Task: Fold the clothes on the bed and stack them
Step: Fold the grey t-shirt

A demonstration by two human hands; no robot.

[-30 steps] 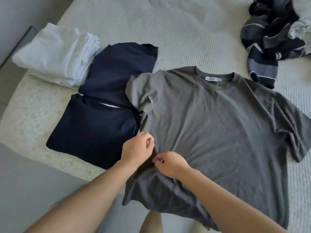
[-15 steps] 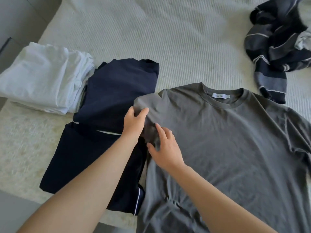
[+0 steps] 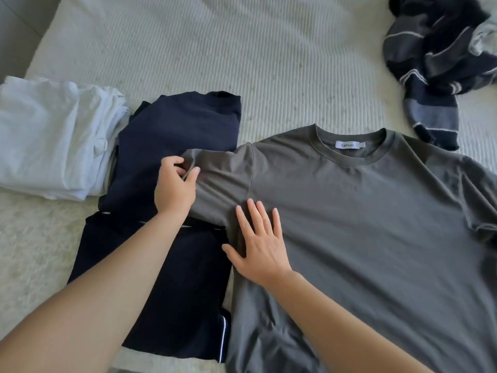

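Left hand (image 3: 174, 188) pinches grey T-shirt (image 3: 363, 224) sleeve; right hand (image 3: 259, 246) seemingly presses flat.

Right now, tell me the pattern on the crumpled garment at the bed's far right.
Navy and grey with thin white stripes, head view.

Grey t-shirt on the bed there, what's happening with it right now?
A person is laying out the grey t-shirt flat on the bed for folding. Their left hand pinches the hem of one sleeve, which lies over the folded navy clothes, while the right hand presses flat on the shirt near the armpit. A folded white stack sits beside the navy clothes; a crumpled striped garment waits at the far corner.
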